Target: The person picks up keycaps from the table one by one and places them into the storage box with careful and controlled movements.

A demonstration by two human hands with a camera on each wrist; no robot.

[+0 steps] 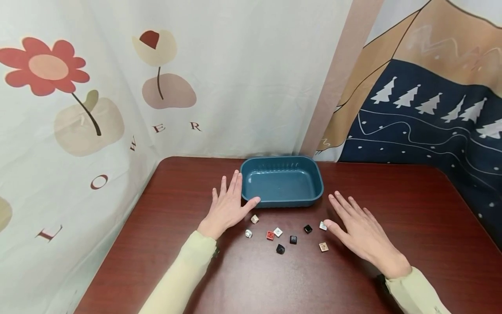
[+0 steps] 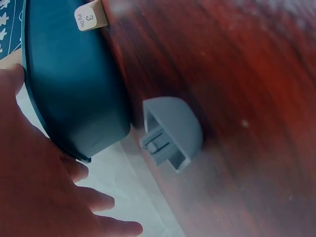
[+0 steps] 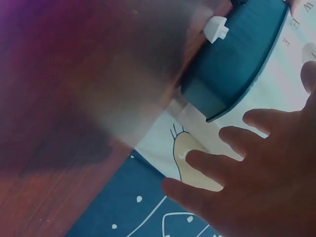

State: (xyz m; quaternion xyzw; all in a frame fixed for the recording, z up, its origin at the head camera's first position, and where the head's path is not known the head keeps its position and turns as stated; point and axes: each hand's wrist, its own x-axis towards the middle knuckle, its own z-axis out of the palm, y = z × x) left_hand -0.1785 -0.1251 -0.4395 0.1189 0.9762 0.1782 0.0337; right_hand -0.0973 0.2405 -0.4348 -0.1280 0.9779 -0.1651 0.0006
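Observation:
A blue-green plastic basin [image 1: 280, 185] stands at the back of the table. My left hand [image 1: 226, 208] is spread at its left side, the thumb near the front rim; whether it touches is unclear. To the basin's right, my right hand [image 1: 364, 235] is spread with straight fingers, holding nothing. Several keycaps lie in front of the basin: a beige one marked 3 PgDn [image 2: 89, 17], a pale one on its side with its stem showing [image 2: 173, 131], a red one [image 1: 270, 235], a white one [image 1: 278, 232], black ones including a black keycap [image 1: 280, 249], and a tan one [image 1: 323, 247]. Near the right thumb is another white keycap [image 3: 216, 29].
The dark red-brown table [image 1: 251, 279] has rounded back corners. Behind it and at its left hangs a pale curtain [image 1: 243, 78] with printed flowers and letters. A dark blue printed cloth [image 1: 423, 126] with white trees hangs at the right.

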